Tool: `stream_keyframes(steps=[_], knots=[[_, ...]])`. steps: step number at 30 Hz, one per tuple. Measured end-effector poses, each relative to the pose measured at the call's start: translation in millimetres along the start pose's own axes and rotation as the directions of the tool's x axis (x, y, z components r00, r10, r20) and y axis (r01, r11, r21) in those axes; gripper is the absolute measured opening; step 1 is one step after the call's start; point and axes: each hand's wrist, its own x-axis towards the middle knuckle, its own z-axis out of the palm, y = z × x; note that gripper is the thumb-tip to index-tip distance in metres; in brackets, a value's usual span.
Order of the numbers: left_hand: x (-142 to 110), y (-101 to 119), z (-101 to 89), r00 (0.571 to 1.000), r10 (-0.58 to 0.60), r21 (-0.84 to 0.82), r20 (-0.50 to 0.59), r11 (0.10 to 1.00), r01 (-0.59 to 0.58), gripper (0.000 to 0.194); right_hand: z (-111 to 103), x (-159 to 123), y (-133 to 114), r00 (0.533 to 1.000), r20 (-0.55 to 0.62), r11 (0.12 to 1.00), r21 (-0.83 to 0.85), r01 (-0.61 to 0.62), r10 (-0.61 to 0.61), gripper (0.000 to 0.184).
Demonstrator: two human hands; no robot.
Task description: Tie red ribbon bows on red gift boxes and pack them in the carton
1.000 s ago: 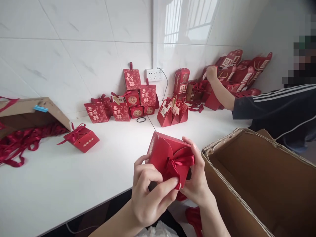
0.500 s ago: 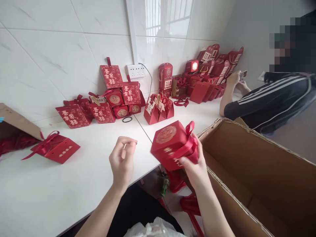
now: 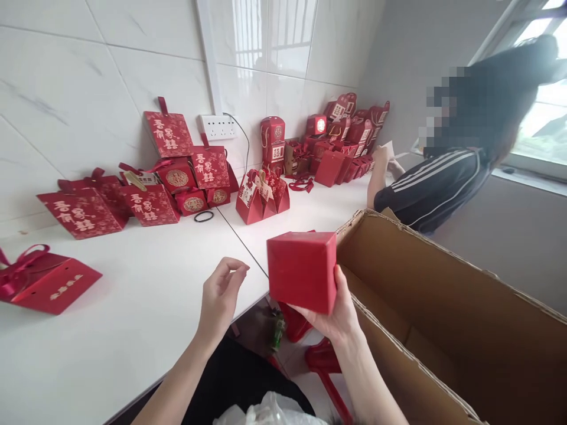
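My right hand [image 3: 339, 316] grips a red gift box [image 3: 301, 271] from below and the right side, above the table's front edge. A plain red face of the box points toward me; its ribbon is hidden. Left of it, apart from the box, is my left hand [image 3: 224, 292]. Its fingers are curled with the thumb drawn in against the fingertips, and nothing shows between them. Another red gift box with a ribbon bow [image 3: 57, 286] lies at the left on the white table [image 3: 146, 319].
Right of me stands a deep cardboard carton [image 3: 398, 348]. Several red gift boxes [image 3: 208, 168] line the wall, with a larger pile [image 3: 341, 147] farther back. A black ring [image 3: 204, 216] lies on the table. Beyond the carton a co-worker [image 3: 425, 183] holds something pale. A red stool [image 3: 323, 357] stands below.
My right hand has turned the gift box so that a plain face shows instead of the gold print and ribbon. My view has swung right. The left hand stays curled beside it.
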Motion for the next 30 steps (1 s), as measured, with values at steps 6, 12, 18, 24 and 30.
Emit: stream_keyframes(steps=[6, 12, 18, 24, 30], knots=[[1, 11, -13.2, 0.976, 0.191, 0.066, -0.102, 0.981, -0.185, 0.026, -4, 4, 14, 0.700, 0.267, 0.089, -0.900, 0.427, -0.662, 0.080], [4, 33, -1.8, 0.961, 0.261, 0.231, 0.096, 0.933, -0.276, 0.029, 2, 8, 14, 0.614, 0.509, -0.277, -0.855, 0.438, -0.603, 0.087], [3, 46, 8.5, 0.981, 0.160, 0.237, 0.110, 0.954, -0.182, 0.022, 5, 2, 11, 0.632, 0.496, -0.207, -0.855, 0.475, -0.596, 0.090], [0, 48, 5.4, 0.985, 0.107, 0.121, 0.136, 0.985, -0.124, 0.027, 6, -3, 7, 0.616, 0.526, -0.204, -0.832, 0.516, -0.586, 0.088], [-8, 47, 5.5, 0.887, 0.461, 0.209, 0.037, 0.864, -0.458, 0.008, 8, -6, 6, 0.593, 0.548, -0.202, -0.811, 0.549, -0.590, 0.087]])
